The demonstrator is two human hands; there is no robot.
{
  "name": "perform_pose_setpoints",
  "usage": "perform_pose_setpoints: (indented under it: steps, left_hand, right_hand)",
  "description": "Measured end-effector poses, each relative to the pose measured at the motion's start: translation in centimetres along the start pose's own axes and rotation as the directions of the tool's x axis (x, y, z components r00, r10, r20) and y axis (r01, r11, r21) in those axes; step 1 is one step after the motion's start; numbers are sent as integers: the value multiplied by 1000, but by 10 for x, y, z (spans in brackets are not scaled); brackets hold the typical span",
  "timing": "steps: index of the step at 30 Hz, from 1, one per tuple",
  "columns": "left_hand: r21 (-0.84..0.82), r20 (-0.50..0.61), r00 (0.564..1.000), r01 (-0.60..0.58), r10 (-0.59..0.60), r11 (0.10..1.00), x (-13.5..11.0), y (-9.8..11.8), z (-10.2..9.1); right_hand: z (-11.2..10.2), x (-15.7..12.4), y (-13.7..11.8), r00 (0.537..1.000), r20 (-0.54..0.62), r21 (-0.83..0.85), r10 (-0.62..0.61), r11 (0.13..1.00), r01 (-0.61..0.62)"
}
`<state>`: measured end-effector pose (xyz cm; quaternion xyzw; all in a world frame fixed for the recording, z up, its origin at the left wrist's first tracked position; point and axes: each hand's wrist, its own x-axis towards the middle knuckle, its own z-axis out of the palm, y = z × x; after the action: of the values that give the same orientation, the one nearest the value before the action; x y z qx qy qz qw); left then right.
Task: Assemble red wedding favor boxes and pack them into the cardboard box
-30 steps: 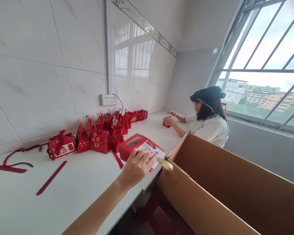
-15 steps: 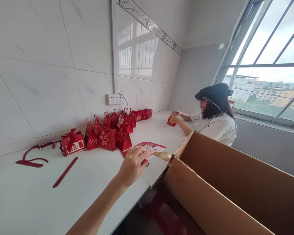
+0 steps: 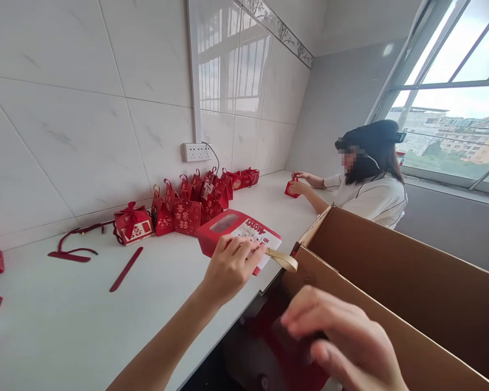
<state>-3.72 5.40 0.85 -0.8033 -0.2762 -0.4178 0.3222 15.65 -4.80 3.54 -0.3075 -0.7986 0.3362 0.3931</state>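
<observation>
Here, red windowed box [image 3: 237, 224] in left hand [image 3: 230, 269], contents unclear, carton [image 3: 395, 255] nearby.

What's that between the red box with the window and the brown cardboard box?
A gold ribbon loop sticks out between the red box and the cardboard box, with a bit of white table under it. The head view shows it.

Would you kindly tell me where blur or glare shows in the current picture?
Head view: right hand blurred, left hand sharper; head view again: sky in the window very bright, with glossy wall tiles reflecting a barred window.
</observation>
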Motion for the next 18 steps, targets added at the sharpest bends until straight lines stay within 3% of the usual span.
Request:
perform_pose_setpoints:
  steps: [2,4,7,15,18]
  left_hand:
    - [47,-40,997,-59,61,997,3,7,-1]
    - [52,-51,994,-90,93,995,5,13,-3]
    - [28,-62,991,-120,121,992,6,17,-6]
    - [13,-86,987,-133,134,991,6,18,-9]
    - [15,-96,987,-130,131,991,8,19,-11]
  right_hand:
    - [-6,16,9,944,-327,-348,-47,935,-74]
    - [-9,28,18,888,-442,-595,-125,782,-186]
    - [-7,35,26,908,-403,-693,-117,686,-220]
    - [1,36,22,884,-392,-750,-254,644,-147]
    - [3,39,22,876,-391,-738,-284,665,-114]
